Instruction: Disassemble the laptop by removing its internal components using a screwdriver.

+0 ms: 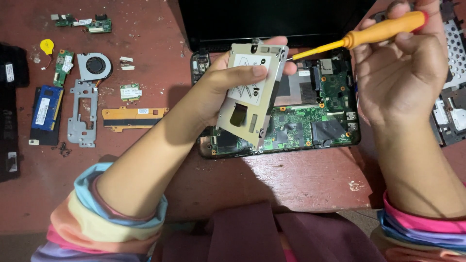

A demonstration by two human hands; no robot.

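left hand [228,85] grips one drive caddy [252,92]; right hand [398,73] grips one screwdriver [369,34].

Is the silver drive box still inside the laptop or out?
Out: the left hand holds the silver drive box up above the open laptop.

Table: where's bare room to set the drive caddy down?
Free: the red table between the cooling fan and the open laptop, and the front strip below the laptop. Crowded: the left side, with the memory stick, metal bracket and orange flex cable.
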